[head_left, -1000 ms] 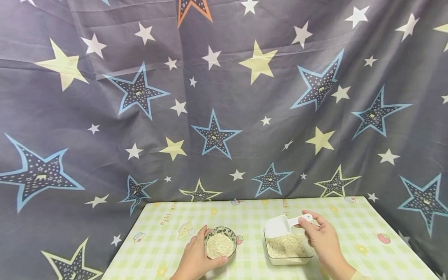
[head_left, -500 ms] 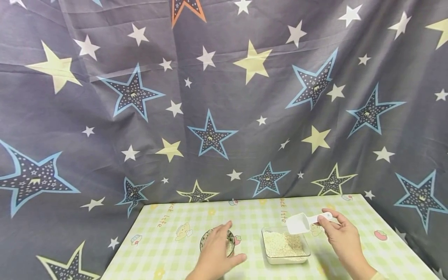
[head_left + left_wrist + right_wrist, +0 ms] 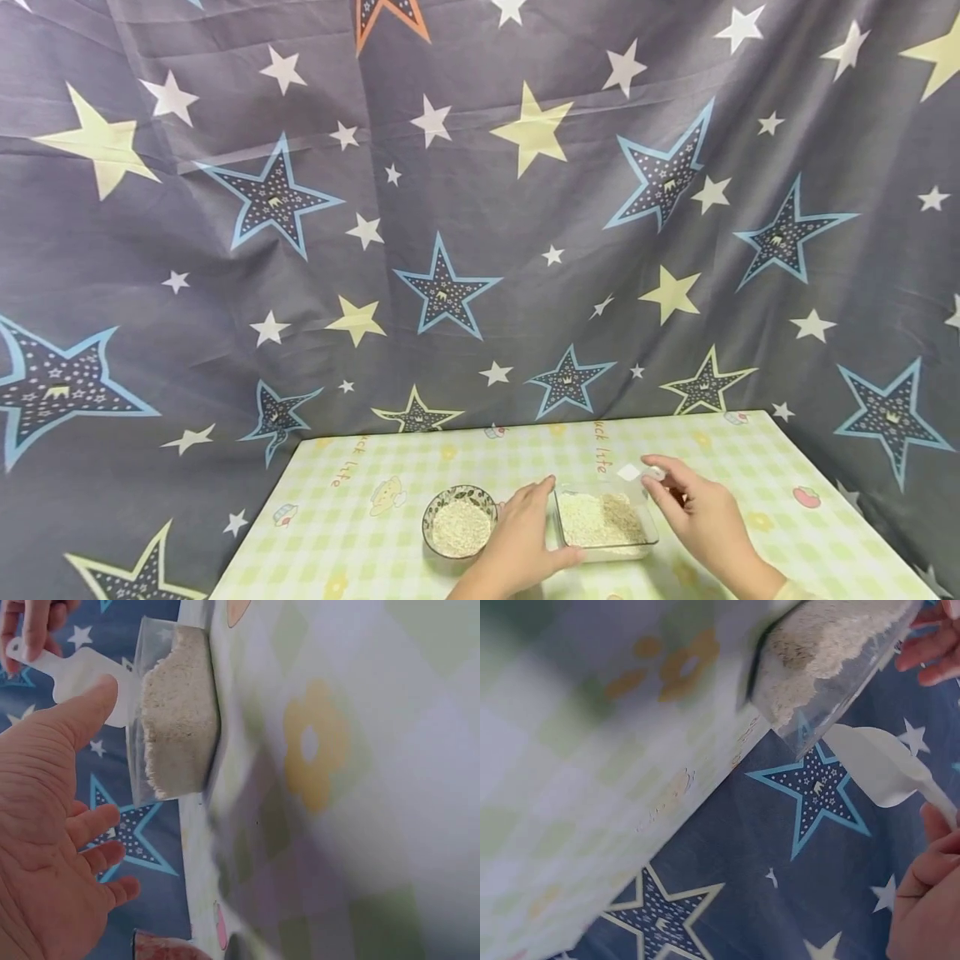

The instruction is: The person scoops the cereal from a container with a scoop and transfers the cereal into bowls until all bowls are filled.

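A clear rectangular container [image 3: 603, 518] of pale oat-like grain sits on the checked tablecloth [image 3: 375, 475]. My left hand [image 3: 536, 521] is open with straight fingers right at the container's left wall; I cannot tell whether it touches. The left wrist view shows the open palm [image 3: 52, 825] beside the container [image 3: 176, 712]. My right hand [image 3: 663, 483] pinches the handle of a white scoop [image 3: 630, 472] at the container's far right corner. In the right wrist view the scoop [image 3: 881, 765] hangs just past the container [image 3: 832, 645]. A small patterned bowl [image 3: 459, 525] of the same grain stands left of my left hand.
A dark star-printed cloth [image 3: 450, 250] hangs behind the table and around its sides. The table's far edge [image 3: 525, 423] meets this cloth. Bare tablecloth lies at the left [image 3: 337, 533] and right [image 3: 810, 533] of the two vessels.
My left hand has let go of the small bowl and moved right to the container's side. My right hand has lowered the scoop to the container's far right corner.
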Tool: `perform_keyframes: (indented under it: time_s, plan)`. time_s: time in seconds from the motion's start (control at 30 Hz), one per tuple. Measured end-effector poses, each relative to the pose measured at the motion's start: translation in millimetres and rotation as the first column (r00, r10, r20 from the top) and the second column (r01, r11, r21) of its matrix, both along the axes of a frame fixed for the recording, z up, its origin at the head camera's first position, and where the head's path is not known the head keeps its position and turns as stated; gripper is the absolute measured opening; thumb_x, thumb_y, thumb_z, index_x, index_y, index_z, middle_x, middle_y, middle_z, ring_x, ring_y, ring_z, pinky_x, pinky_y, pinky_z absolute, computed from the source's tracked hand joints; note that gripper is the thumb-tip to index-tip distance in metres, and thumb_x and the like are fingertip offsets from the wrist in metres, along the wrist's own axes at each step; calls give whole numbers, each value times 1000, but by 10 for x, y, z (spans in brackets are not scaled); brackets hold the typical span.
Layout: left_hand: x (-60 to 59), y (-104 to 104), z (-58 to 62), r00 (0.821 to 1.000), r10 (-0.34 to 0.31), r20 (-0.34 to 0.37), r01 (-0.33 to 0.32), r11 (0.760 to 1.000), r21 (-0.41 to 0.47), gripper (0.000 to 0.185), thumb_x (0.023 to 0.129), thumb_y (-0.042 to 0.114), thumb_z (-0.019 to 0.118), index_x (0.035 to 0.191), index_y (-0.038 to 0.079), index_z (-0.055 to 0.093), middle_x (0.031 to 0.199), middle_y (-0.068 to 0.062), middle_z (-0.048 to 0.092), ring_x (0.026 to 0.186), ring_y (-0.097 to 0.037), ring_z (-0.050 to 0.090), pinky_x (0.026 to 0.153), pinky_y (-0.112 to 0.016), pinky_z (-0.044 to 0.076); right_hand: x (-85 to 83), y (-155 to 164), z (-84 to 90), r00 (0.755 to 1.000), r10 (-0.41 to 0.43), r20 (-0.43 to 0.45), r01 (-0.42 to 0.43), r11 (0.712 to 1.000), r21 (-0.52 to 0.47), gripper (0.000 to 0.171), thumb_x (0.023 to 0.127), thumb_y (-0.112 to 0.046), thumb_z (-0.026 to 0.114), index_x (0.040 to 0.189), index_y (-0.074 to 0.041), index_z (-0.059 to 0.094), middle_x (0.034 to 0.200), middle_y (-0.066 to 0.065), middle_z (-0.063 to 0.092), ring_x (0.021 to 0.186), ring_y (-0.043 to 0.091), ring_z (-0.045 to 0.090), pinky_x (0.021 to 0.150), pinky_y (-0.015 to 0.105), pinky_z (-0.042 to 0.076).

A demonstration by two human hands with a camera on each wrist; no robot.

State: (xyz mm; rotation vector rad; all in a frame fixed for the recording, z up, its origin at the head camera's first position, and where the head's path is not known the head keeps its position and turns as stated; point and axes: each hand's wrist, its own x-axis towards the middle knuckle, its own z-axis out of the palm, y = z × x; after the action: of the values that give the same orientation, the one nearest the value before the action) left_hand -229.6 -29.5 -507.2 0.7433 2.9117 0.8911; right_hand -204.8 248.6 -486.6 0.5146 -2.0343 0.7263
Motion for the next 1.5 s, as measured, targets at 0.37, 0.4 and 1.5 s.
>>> perform_keyframes:
  time_s: [0.37, 0.4, 1.5]
  plan:
    - [-81, 87, -90, 999, 31, -20, -32, 999, -14, 108, 82, 62, 86, 163, 6, 40, 160, -17, 54, 148, -39, 52, 117, -67, 47, -89, -74, -115, 984, 74, -159, -17, 942, 336, 43, 116, -44, 42, 120, -21, 79, 66, -17, 61, 57, -9, 42, 48, 11, 38]
    - [-79, 91, -89, 999, 30, -12, -30, 1000, -7, 108, 82, 61, 86, 163, 5, 40, 161, -17, 54, 148, -40, 51, 117, -67, 47, -94, -77, -125, 985, 75, -156, -18, 940, 341, 43, 116, -44, 42, 119, -21, 79, 66, -18, 62, 57, -9, 42, 48, 11, 38]
    - [-119, 116, -61, 998, 68, 12, -68, 997, -20, 121, 72, 65, 91, 163, 5, 38, 147, -12, 66, 134, -37, 63, 113, -62, 51, -161, 35, -219, 542, 356, 761, 376, 708, -599, 56, 102, -20, 72, 150, 3, 55, 79, -6, 81, 50, 2, 37, 46, 19, 35]
